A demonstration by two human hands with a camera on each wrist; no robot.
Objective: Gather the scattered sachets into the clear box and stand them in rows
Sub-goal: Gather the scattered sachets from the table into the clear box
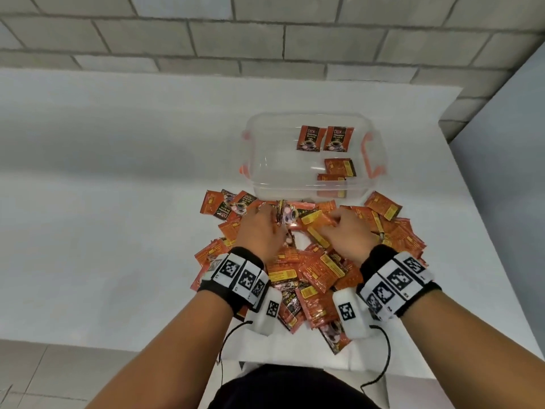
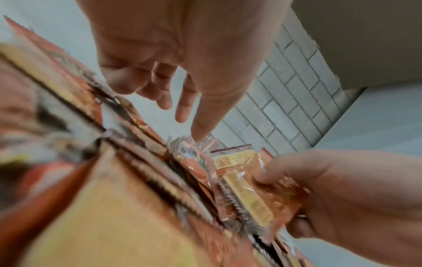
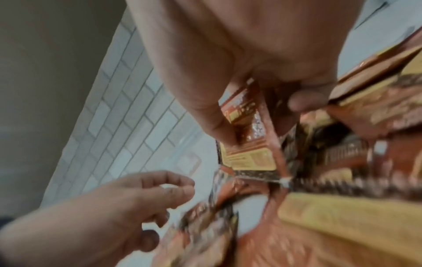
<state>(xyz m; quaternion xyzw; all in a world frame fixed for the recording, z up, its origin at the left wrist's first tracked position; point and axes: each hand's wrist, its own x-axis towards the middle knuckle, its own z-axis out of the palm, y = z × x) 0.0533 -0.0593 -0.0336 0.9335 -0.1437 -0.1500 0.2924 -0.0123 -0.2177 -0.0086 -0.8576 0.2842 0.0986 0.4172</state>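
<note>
A heap of orange and black sachets (image 1: 309, 270) lies on the white table just in front of the clear box (image 1: 265, 163). Inside the box two sachets (image 1: 308, 137) stand against the back wall, and two more (image 1: 339, 168) lie at the right. My left hand (image 1: 269, 214) is over the heap's far left with its fingers fairly straight. In the left wrist view one fingertip (image 2: 197, 139) touches a sachet's edge. My right hand (image 1: 333, 222) pinches an orange sachet (image 3: 251, 155) between thumb and fingers, seen also from the left wrist (image 2: 269, 195).
The box has orange clip handles (image 1: 373, 154) on its sides. The table (image 1: 118, 202) runs to a grey block wall (image 1: 265, 39) behind and ends at an edge on the right (image 1: 472, 202). Cables hang from both wristbands.
</note>
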